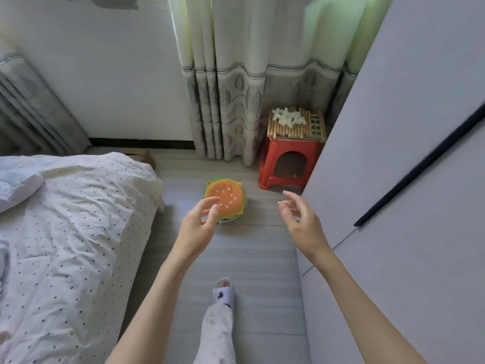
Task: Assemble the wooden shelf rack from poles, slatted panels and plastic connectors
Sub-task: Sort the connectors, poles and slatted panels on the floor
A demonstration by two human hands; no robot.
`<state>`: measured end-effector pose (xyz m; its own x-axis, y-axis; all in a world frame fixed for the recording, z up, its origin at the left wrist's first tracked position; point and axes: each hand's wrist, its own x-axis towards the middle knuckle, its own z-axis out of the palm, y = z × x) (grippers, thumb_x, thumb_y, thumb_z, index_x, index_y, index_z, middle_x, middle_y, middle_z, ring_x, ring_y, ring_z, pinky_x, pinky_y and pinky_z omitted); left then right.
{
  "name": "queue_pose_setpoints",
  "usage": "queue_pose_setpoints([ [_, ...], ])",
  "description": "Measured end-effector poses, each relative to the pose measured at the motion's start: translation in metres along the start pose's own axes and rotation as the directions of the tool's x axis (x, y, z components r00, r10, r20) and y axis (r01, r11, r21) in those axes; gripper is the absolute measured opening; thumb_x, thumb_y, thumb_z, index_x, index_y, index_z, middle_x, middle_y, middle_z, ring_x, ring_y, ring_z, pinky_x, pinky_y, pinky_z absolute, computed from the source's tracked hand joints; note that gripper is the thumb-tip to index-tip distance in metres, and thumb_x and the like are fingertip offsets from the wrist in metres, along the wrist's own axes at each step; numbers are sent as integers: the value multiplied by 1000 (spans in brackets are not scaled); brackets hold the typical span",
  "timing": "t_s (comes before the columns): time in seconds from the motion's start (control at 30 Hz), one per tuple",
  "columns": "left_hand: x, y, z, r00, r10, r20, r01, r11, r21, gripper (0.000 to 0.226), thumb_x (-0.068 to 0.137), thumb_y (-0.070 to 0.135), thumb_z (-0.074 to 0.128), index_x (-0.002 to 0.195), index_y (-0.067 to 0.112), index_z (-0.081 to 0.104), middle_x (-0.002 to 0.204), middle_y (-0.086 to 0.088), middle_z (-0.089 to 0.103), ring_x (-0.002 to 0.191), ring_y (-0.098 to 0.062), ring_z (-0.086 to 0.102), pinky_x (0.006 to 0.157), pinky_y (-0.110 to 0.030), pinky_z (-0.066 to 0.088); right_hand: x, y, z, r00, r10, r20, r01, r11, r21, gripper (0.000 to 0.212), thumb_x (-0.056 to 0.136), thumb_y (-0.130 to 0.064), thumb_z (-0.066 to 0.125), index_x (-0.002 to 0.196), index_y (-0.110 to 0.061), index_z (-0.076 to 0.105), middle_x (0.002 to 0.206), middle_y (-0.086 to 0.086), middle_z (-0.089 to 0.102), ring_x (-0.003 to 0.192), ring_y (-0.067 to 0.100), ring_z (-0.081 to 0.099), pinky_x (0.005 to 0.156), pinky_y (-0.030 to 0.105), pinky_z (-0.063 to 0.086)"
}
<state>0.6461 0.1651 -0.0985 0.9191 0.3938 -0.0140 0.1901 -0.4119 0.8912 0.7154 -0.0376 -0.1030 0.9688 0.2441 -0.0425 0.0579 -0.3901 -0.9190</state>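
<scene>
Wooden poles [284,128] under white plastic connectors [290,117] top a red stool [286,164], well beyond the empty, loosely curled left hand [199,223] and right hand [301,222].

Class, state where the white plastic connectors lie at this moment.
In the head view, the white plastic connectors lie heaped on the wooden poles stacked on the red stool, far right, by the curtain.

Soft daylight glows through the curtain [236,61]; wide-angle edges bend, slightly blurred.
</scene>
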Motion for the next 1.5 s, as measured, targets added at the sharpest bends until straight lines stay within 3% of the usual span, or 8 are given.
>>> queue_pose_setpoints([
  [0.2,174,2,12,998,10,60,-11,1000,17,25,99,17,45,119,13,60,105,5,61,97,-9,54,65,3,36,157,-6,5,998,39,-45,-39,999,5,33,96,-22,49,129,-22,51,106,-10,61,99,1,55,84,10,38],
  [0.43,359,42,43,989,33,145,-36,999,15,24,99,25,44,117,23,61,108,10,62,100,-6,55,70,1,37,313,-14,-22,989,84,-124,-85,996,-6,35,96,-28,49,131,-24,49,106,-12,60,101,4,56,87,17,40],
  [0.57,433,47,81,975,5,221,-10,1000,22,23,99,26,44,116,26,60,109,13,62,102,-5,54,71,0,37,394,5,-43,980,144,-139,-146,989,0,36,95,-35,48,130,-29,48,106,-18,57,97,-2,54,80,11,38],
  [0.87,586,46,180,961,-153,232,171,983,-61,23,99,22,44,112,23,62,109,4,65,106,-18,59,94,-37,47,590,49,-78,974,196,-115,-202,978,-44,39,97,-33,45,134,-21,45,110,-10,53,101,4,50,71,6,36],
  [1.13,697,42,235,926,-273,260,310,944,-112,21,98,21,43,110,24,61,108,-1,66,96,-6,60,92,-36,48,713,75,-98,950,289,-117,-296,954,-47,40,98,-33,44,135,-16,45,127,3,56,106,7,51,85,18,42],
  [1.27,755,25,272,872,-395,289,446,884,-137,27,98,18,42,118,12,60,112,-7,65,97,-14,59,86,-34,48,759,105,-107,899,405,-167,-409,912,11,38,98,-30,44,133,-15,47,126,5,57,110,14,54,93,27,44],
  [1.4,805,-3,314,753,-528,392,617,775,-141,25,99,21,40,116,16,58,114,-5,63,107,-20,57,90,-36,46,803,147,-118,841,509,-183,-501,861,90,36,98,-30,44,129,-15,51,125,4,58,110,15,55,99,40,46],
  [1.5,837,-27,344,662,-600,450,701,708,-87,26,100,19,39,120,14,55,120,-7,60,109,-20,55,88,-34,44,834,184,-131,785,602,-147,-585,798,145,19,97,-34,44,108,-28,59,115,1,62,108,16,58,97,41,47],
])
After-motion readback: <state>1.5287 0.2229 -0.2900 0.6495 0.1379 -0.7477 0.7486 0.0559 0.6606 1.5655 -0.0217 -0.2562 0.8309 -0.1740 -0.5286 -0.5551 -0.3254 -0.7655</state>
